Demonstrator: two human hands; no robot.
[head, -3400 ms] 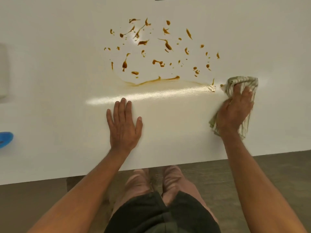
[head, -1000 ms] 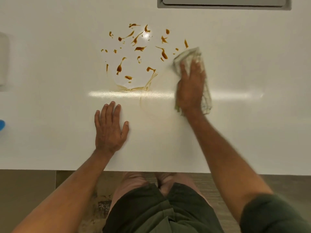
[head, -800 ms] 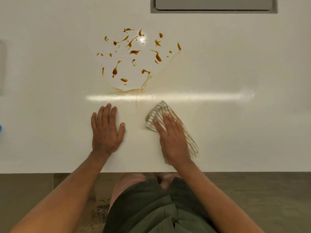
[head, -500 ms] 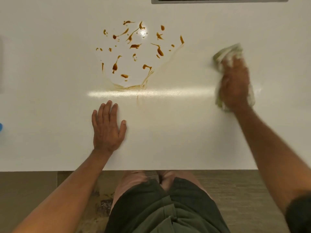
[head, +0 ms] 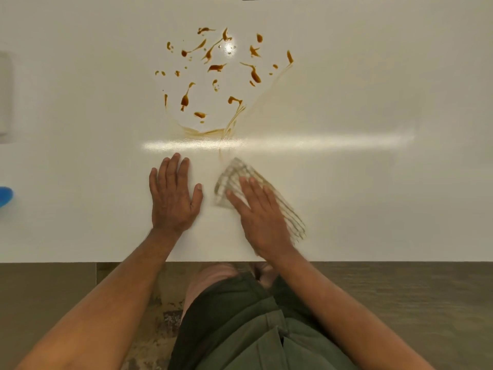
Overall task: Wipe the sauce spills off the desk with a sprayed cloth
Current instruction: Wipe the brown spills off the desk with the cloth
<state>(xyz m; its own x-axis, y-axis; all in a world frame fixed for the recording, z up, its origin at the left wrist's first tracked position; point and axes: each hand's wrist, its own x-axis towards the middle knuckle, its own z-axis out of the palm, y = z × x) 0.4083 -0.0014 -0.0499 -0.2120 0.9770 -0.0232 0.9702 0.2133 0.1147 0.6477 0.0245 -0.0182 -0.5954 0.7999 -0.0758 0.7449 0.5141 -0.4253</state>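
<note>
Right hand [head: 262, 217] flat, fingers spread, pressing striped cloth [head: 241, 177] onto desk [head: 373, 198] near front edge. Left hand [head: 173, 198] open, palm down, gripping nothing. Sauce spills [head: 213, 76] farther back, apart from cloth.

Both forearms are bare to the frame's lower edge, with no sleeve, watch or ring showing on the left hand [head: 172, 200] or the right hand [head: 262, 218]. The person wears dark olive-green shorts [head: 248, 329] with a stitched seam, knees uncovered.
</note>
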